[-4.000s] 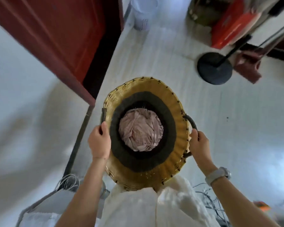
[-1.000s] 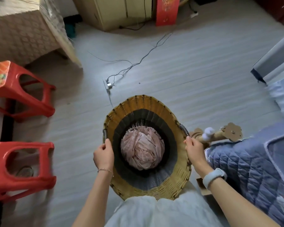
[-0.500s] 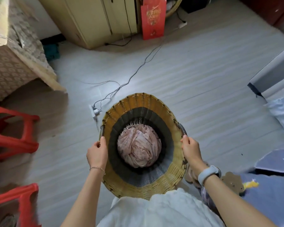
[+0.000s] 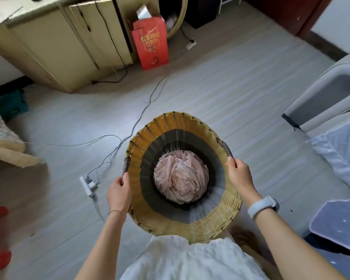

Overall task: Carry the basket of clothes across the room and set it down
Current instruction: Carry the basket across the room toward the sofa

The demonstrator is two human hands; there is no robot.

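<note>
- I see the left hand [image 4: 119, 192] curled tight around the dark handle on the left rim of the basket [image 4: 210, 223], fingers wrapped over the top and thumb on the outer side.
- The right hand [image 4: 239, 174] is clenched the same way on the handle at the right rim, knuckles up, with a pale wristband [image 4: 263, 207] just behind it.
- Both forearms reach forward from the bottom of my view, spread apart to the width of the basket, the left wrist carrying a thin bracelet [image 4: 116, 211].
- The basket is round and woven, tan near the rim with a dark band lower inside; it sits between the hands, right in front of the person's white garment [image 4: 190, 259].
- I cannot tell for sure whether its base touches the floor [image 4: 220, 93].
- A bundle of pinkish clothes [image 4: 181, 179] lies at the bottom of the basket.
- On the floor to the left, near the left hand, a white power strip [image 4: 88, 183] lies with thin cables running off toward a red paper bag [image 4: 151, 44] that stands against a cream cabinet [image 4: 65, 47].
- A bed with a blue quilt [image 4: 339, 146] lies off to the right, apart from the basket.
</note>
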